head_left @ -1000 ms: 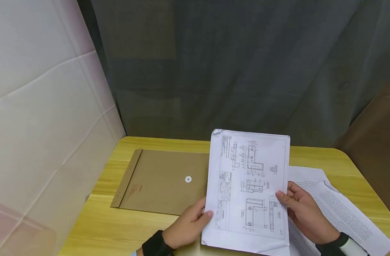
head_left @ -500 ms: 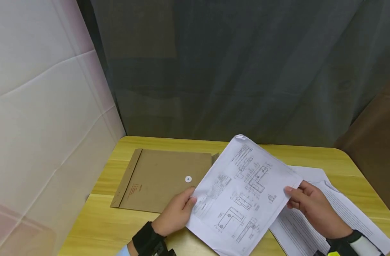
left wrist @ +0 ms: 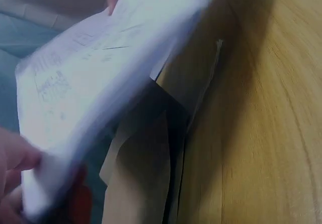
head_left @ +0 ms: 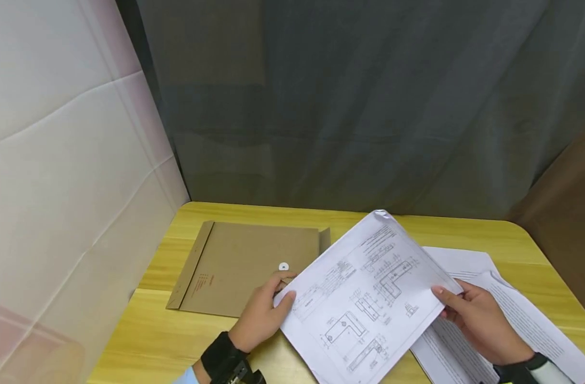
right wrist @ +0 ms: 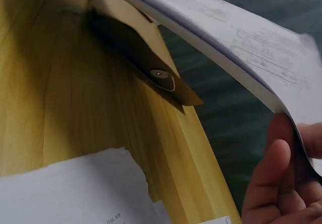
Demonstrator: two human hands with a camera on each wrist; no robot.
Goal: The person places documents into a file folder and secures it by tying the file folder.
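While tilted above the table, the drawing stack spans both pinching hands' grip.

White drawing sheets tilted above brown envelope.

Seen from below: a stack of white sheets with faint line drawings, slanting across the upper right, pinched at its lower edge by the right hand, fingers curled under. Beneath, a brown envelope with a round clasp, lying on the yellow wooden counter. Lower left, printed white paper lying flat.
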